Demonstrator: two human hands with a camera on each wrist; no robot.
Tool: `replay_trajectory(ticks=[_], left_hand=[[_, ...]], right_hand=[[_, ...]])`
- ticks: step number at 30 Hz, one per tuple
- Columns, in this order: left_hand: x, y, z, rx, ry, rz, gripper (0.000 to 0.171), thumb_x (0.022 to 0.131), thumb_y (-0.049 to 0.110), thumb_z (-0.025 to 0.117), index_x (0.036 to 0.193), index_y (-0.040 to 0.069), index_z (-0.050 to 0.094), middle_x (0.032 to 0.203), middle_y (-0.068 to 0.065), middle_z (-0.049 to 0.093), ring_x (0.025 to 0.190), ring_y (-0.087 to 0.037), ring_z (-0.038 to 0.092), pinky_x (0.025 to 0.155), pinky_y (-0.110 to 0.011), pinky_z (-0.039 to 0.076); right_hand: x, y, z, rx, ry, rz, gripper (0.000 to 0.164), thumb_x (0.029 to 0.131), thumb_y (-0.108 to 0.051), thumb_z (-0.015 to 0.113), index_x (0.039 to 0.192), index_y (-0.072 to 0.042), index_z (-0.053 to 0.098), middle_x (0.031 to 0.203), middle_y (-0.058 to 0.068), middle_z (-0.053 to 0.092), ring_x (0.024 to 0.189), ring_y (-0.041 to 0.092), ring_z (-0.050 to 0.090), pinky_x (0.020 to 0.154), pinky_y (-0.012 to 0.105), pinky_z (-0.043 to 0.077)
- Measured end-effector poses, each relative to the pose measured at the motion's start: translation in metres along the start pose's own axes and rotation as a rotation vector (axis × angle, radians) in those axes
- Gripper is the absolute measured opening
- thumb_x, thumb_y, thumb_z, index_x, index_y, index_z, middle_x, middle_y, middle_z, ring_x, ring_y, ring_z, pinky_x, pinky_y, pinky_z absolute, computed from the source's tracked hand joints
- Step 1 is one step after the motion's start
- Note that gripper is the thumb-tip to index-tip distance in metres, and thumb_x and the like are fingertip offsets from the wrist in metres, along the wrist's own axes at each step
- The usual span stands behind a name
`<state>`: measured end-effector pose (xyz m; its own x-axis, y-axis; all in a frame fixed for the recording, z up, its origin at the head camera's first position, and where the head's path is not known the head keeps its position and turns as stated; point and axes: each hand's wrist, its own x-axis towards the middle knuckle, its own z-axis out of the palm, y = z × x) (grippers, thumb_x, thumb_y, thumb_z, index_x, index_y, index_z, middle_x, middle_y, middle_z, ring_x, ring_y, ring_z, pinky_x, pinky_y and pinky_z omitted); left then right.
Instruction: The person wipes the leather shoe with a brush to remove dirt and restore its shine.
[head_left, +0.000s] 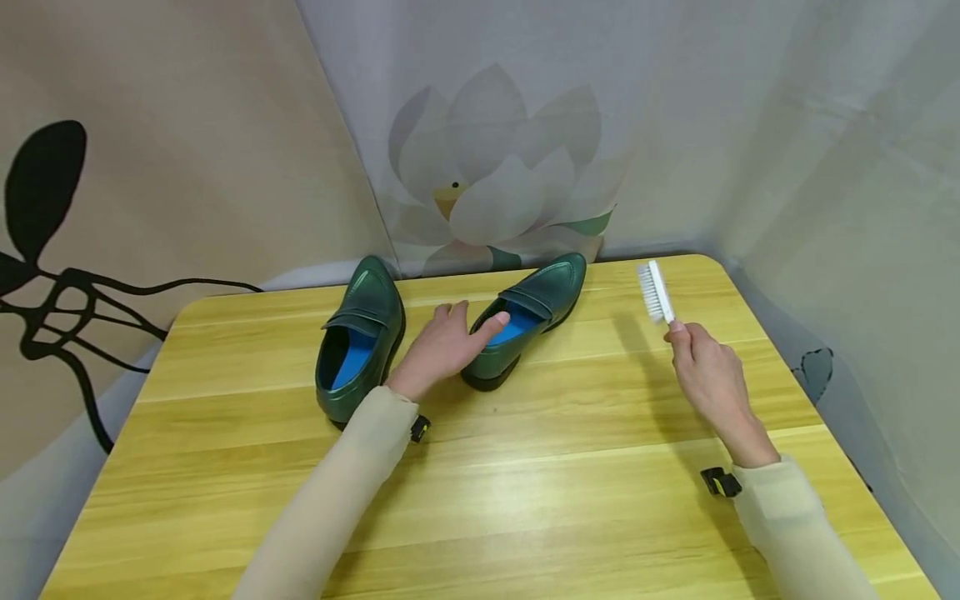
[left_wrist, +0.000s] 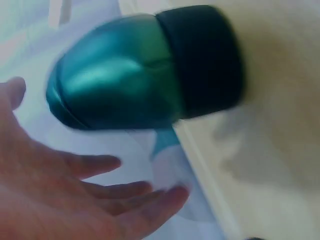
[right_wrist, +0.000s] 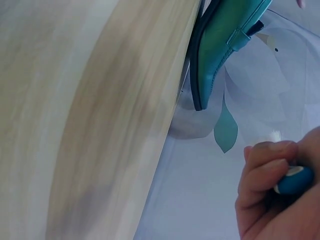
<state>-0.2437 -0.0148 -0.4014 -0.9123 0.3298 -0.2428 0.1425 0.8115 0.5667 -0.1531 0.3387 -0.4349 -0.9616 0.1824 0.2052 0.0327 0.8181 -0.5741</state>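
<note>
Two green loafers with blue insoles lie on the wooden table. The left loafer (head_left: pixel 365 333) points its toe to the back; the right loafer (head_left: pixel 547 292) is turned with its toe to the back right. Between them, in the head view, my left hand (head_left: pixel 442 346) reaches over the table with fingers and thumb spread, near the right loafer's heel. The left wrist view shows the heel of a loafer (left_wrist: pixel 120 75) apart from that hand. My right hand (head_left: pixel 705 367) grips the handle of a white-bristled brush (head_left: pixel 656 292), held up on the right side. Its blue handle end (right_wrist: pixel 295 181) shows in the right wrist view.
The light wooden table (head_left: pixel 480 517) ends at a back edge just behind the shoes. A curtain (head_left: pixel 495 150) with a flower print hangs behind and at the sides. Black wrist straps with small fittings (head_left: pixel 722 482) sit by the sleeves.
</note>
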Motion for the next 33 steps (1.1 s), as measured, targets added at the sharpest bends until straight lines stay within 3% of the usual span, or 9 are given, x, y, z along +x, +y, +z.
replay_trajectory(ticks=[1,6,10,13,17,23,28,33], left_hand=[[0.001,0.007,0.001,0.042,0.035,0.026,0.105,0.094,0.081,0.041,0.161,0.0,0.03,0.163,-0.025,0.029,0.145,-0.041,0.036,0.116,-0.058,0.035],[0.015,0.04,0.009,0.257,0.12,0.106,0.109,0.087,0.081,0.057,0.159,0.002,0.034,0.162,-0.027,0.029,0.147,-0.044,0.031,0.11,-0.062,0.04],[0.031,0.056,0.014,0.341,0.101,0.084,0.11,0.086,0.077,0.064,0.162,0.006,0.03,0.163,-0.028,0.027,0.15,-0.048,0.025,0.112,-0.067,0.033],[0.041,0.06,0.016,0.373,0.064,0.05,0.112,0.085,0.075,0.067,0.164,0.007,0.026,0.155,-0.03,0.038,0.143,-0.048,0.038,0.109,-0.066,0.038],[0.05,0.061,0.015,0.373,-0.024,-0.006,0.117,0.083,0.072,0.072,0.165,0.006,0.02,0.145,-0.029,0.048,0.123,-0.043,0.056,0.099,-0.058,0.05],[0.054,0.058,0.014,0.291,-0.113,-0.044,0.108,0.088,0.06,0.075,0.164,0.006,0.021,0.151,-0.023,0.048,0.131,-0.039,0.054,0.106,-0.054,0.046],[0.056,0.052,0.014,0.254,-0.077,-0.013,0.096,0.09,0.052,0.075,0.163,0.01,0.028,0.146,-0.018,0.056,0.125,-0.039,0.058,0.102,-0.054,0.049],[0.054,0.041,0.014,0.185,0.02,0.033,0.091,0.088,0.045,0.075,0.162,0.013,0.032,0.142,-0.017,0.059,0.12,-0.039,0.06,0.099,-0.055,0.049]], right_hand=[[0.0,-0.001,0.0,0.0,-0.001,-0.002,0.057,0.114,-0.037,0.029,0.111,0.007,0.065,0.072,0.013,0.06,0.05,0.022,0.045,0.046,0.037,0.034],[-0.001,-0.002,0.003,-0.003,-0.004,-0.011,0.056,0.114,-0.037,0.03,0.11,0.007,0.065,0.07,0.011,0.058,0.049,0.021,0.043,0.045,0.037,0.034],[-0.002,-0.004,0.005,-0.007,-0.002,-0.02,0.056,0.114,-0.037,0.031,0.111,0.007,0.065,0.068,0.009,0.055,0.049,0.02,0.041,0.045,0.037,0.033],[-0.003,-0.006,0.006,-0.008,0.0,-0.025,0.055,0.114,-0.036,0.031,0.111,0.007,0.066,0.067,0.008,0.052,0.048,0.02,0.04,0.045,0.037,0.033],[-0.003,-0.007,0.006,-0.01,0.003,-0.032,0.055,0.114,-0.035,0.032,0.11,0.008,0.066,0.065,0.007,0.05,0.047,0.019,0.039,0.044,0.036,0.032],[-0.004,-0.009,0.007,-0.008,-0.002,-0.034,0.055,0.114,-0.035,0.033,0.11,0.008,0.065,0.066,0.008,0.052,0.047,0.019,0.039,0.043,0.035,0.032],[-0.003,-0.008,0.007,-0.006,-0.006,-0.025,0.055,0.114,-0.036,0.032,0.111,0.008,0.065,0.067,0.008,0.052,0.048,0.019,0.04,0.043,0.035,0.032],[-0.003,-0.007,0.007,-0.005,0.0,-0.027,0.054,0.114,-0.036,0.033,0.11,0.007,0.065,0.068,0.009,0.056,0.048,0.019,0.041,0.043,0.035,0.033]])
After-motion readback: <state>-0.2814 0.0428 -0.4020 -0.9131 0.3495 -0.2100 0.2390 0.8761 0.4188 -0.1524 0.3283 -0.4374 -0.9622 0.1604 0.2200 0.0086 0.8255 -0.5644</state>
